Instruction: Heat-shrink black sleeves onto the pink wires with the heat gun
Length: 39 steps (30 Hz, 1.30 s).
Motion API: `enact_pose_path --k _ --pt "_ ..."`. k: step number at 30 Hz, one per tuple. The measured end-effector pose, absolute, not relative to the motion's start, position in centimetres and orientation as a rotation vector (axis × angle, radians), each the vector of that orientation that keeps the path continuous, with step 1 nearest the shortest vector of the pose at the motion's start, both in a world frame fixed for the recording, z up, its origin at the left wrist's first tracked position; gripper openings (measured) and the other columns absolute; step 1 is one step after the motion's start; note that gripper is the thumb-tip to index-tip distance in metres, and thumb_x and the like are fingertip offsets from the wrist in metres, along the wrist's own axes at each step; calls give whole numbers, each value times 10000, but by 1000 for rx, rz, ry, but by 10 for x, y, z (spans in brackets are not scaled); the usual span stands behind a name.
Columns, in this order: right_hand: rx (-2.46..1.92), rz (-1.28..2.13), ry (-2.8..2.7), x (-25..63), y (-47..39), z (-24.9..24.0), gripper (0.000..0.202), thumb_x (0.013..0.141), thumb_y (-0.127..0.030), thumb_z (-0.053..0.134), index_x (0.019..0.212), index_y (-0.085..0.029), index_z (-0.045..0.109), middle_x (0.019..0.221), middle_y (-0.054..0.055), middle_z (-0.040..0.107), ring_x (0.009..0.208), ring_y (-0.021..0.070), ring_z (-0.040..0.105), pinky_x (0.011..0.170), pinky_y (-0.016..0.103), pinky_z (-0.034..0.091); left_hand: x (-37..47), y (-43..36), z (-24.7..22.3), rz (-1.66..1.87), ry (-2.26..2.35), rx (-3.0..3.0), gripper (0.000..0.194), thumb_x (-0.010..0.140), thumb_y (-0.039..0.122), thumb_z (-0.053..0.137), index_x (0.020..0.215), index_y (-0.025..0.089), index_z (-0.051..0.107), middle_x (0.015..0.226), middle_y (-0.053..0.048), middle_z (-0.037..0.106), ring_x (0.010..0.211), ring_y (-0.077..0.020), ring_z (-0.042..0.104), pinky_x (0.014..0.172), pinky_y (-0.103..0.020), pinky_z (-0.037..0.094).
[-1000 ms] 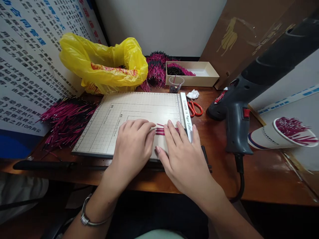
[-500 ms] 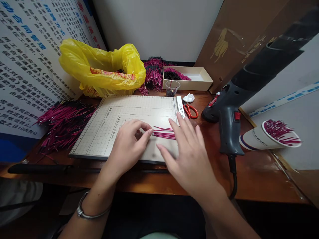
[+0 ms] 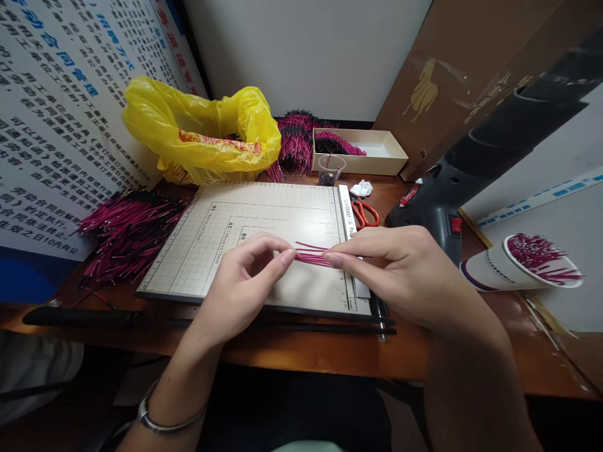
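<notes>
Several thin magenta wires [image 3: 311, 257] stretch between my two hands, just over the paper cutter board [image 3: 277, 220] with its printed grid. Thumb and forefinger of my left hand [image 3: 252, 273] pinch the left ends of the wires. At their right side, my right hand [image 3: 400, 267] pinches the same wires, near the cutter's white edge strip [image 3: 348, 210]. One wire sticks out a little above the rest of the bundle. My right fingers hide the wires' right ends.
Left of the board lies a pile of magenta wires [image 3: 134, 235]. Behind it stand a yellow plastic bag [image 3: 202, 154], a small clear cup [image 3: 331, 171] and a shallow box [image 3: 362, 164] of wires. Red-handled scissors [image 3: 370, 215], a heat gun [image 3: 455, 188] and a paper cup [image 3: 494, 267] of wires are at right.
My right hand was spread above the wires' right part; its thumb and fingers have now closed on them. My left hand keeps its pinch. The whole view has shifted slightly.
</notes>
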State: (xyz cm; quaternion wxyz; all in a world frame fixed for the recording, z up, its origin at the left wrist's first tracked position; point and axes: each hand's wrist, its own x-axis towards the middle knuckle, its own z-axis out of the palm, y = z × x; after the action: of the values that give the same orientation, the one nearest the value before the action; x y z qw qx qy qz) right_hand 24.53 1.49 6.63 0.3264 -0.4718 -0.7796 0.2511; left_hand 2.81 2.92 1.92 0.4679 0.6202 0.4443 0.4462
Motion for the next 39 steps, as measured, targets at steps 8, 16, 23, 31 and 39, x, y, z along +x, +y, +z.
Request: enact_pose_path --k 8,16,23,31,39 --pt "-1361 794 -1993 244 12 74 388 993 -346 626 656 -182 729 574 -7 627 551 91 493 523 244 357 49 28 17 1162 807 1420 152 889 170 783 864 272 894 908 0 854 892 -126 784 837 -181 596" --pt "-1354 796 -1969 233 11 74 319 955 -249 658 650 -188 732 527 -38 593 508 73 448 498 235 325 40 23 14 1220 822 1459 214 901 138 756 870 296 897 861 29 842 845 -90 777 800 -117 597" --pt "-1359 842 -2021 237 18 69 338 994 -292 653 698 -197 787 579 -32 646 536 78 490 536 225 378 43 23 10 1277 905 1507 197 917 166 753 884 305 888 865 44 829 850 -87 761 824 -139 591" --pt "-1436 327 -2088 246 33 46 180 960 -240 701 861 -237 851 1043 36 824 1017 209 736 969 368 528 29 31 1 1270 1307 1995 267 1011 279 637 1179 162 809 1209 -93 797 1118 -222 722 1022 -374 552" --pt "-1615 325 -2204 243 39 34 167 959 -255 707 896 -277 860 1210 54 789 1163 271 723 1118 513 504 20 35 -7 1010 1306 2186 240 1026 237 597 1167 234 791 1281 -86 799 1231 -298 702 1162 -600 439"
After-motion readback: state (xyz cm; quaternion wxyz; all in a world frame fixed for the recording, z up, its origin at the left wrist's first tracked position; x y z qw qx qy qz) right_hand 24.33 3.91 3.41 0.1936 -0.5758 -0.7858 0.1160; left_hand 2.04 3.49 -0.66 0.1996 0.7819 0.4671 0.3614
